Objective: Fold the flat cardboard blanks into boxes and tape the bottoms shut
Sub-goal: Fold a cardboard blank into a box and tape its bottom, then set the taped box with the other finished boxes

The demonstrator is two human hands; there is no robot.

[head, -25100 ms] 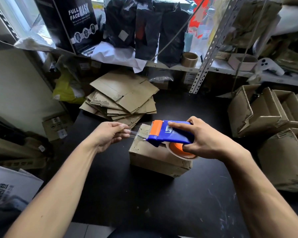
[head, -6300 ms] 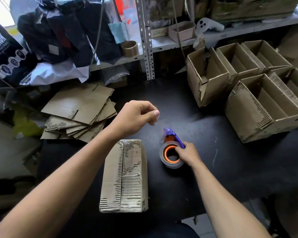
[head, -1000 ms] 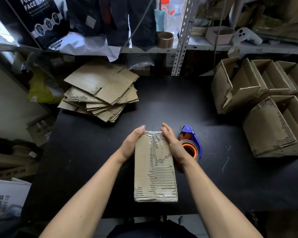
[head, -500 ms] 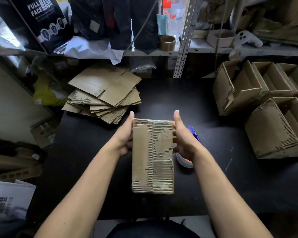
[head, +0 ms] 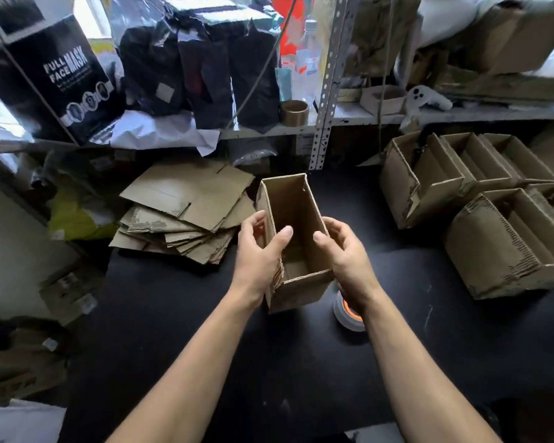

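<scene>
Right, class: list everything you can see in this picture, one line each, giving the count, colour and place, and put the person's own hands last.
open cardboard box: one, brown, held up over the table, open side toward the camera
flat cardboard blanks: a stack, brown, table's far left
folded boxes: several, brown, table's right
tape dispenser: one, orange core showing, on the table, partly hidden under the right wrist
table: one, black
full face mask box: one, black, shelf left
black bags: several, shelf centre
tape roll: one, brown, shelf
left hand: grips the box's left wall
right hand: grips the box's right wall
</scene>
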